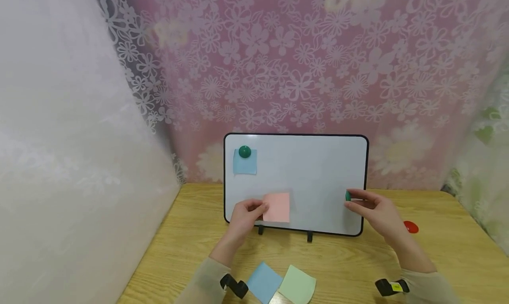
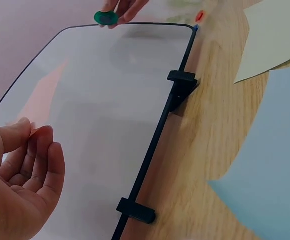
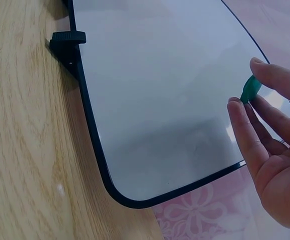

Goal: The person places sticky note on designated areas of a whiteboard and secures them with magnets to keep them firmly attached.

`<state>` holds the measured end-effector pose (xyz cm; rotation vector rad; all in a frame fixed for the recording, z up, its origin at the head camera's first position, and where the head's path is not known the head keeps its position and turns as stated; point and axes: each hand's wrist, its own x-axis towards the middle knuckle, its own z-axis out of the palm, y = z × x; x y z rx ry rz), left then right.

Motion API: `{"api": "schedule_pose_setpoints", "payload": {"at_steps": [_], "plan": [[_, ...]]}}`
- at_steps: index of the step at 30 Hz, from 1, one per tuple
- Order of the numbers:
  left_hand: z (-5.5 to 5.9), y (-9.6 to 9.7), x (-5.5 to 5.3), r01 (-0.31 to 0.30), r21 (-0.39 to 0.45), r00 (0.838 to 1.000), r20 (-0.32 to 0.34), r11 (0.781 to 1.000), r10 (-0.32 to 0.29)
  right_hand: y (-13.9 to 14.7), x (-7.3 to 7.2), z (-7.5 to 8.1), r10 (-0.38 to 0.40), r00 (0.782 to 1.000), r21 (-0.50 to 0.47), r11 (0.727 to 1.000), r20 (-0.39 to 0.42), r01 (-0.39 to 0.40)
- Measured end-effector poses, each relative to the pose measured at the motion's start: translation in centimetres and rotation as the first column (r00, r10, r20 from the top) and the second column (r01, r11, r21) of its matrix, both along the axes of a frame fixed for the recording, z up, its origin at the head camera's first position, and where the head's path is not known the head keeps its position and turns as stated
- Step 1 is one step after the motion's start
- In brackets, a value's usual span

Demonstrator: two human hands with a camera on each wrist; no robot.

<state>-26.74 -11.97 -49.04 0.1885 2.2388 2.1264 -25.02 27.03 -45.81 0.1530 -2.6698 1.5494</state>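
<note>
A whiteboard (image 1: 318, 176) with a black frame stands on the table, tilted back slightly on small black feet (image 1: 309, 237). My left hand (image 1: 243, 216) pinches a pink sticky note (image 1: 277, 207) by its left edge, in front of the board's lower left part. Between the thumb and fingers of my right hand (image 1: 375, 209) is a green round magnet (image 3: 251, 89), held edge-on near the board's right side. Another green magnet (image 1: 245, 151) sits over the top of a blue sticky note (image 1: 245, 163) at the board's upper left.
On the table (image 1: 191, 242) near me lie a second blue sticky note (image 1: 264, 283) and a pale green one (image 1: 298, 284), side by side. A red magnet (image 1: 411, 226) rests right of the board. Behind hangs a pink flowered curtain (image 1: 278, 65); a white surface (image 1: 71, 145) rises at left.
</note>
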Motion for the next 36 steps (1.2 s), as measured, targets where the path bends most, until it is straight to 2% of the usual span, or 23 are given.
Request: {"api": "schedule_pose_setpoints", "payload": {"at_steps": [7, 16, 27, 32, 36], "plan": [[0.4, 0.5, -0.5, -0.026, 0.011, 1.0, -0.017, 1.0, 0.026, -0.4, -0.2, 0.3, 0.011, 1.0, 0.004, 1.0, -0.004, -0.011], [1.2, 1.4, -0.6, -0.031, 0.021, 0.999, -0.024, 0.999, 0.032, -1.0, -0.3, 0.6, 0.015, 1.0, 0.019, 1.0, -0.005, -0.015], [1.2, 2.6, -1.5, -0.064, -0.026, 0.996, -0.059, 0.998, 0.063, -2.3, -0.4, 1.6, 0.029, 0.999, 0.068, 0.997, -0.038, -0.027], [1.3, 2.9, -1.8, -0.077, -0.065, 0.996, -0.047, 0.995, 0.074, -3.3, -0.4, 1.8, 0.037, 0.997, 0.055, 0.998, -0.072, -0.033], [1.5, 3.2, -2.2, -0.093, -0.089, 0.995, -0.044, 0.992, 0.089, -4.1, -0.6, 1.3, 0.025, 0.994, 0.026, 0.999, -0.106, -0.023]]}}
